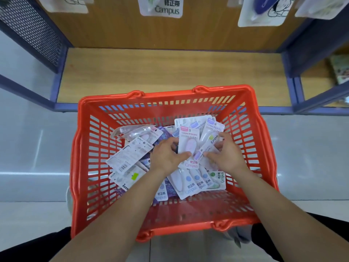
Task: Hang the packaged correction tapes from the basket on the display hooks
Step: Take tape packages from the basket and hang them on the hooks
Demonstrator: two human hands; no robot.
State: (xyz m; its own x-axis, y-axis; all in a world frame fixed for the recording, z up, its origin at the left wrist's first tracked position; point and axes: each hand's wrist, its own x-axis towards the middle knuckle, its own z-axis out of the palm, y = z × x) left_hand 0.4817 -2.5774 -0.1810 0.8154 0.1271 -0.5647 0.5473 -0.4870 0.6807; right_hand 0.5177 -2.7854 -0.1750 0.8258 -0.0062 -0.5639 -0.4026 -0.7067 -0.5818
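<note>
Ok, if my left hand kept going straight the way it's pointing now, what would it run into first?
The left hand points up and to the right and pinches the pink-tape pack. Pushing on, it would likely meet the right hand and its lilac packs; depth is unclear.

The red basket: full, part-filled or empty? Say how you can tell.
Part-filled: packaged correction tapes lie heaped on the floor of the red basket, well below its rim; the slotted walls above them are bare.
</note>
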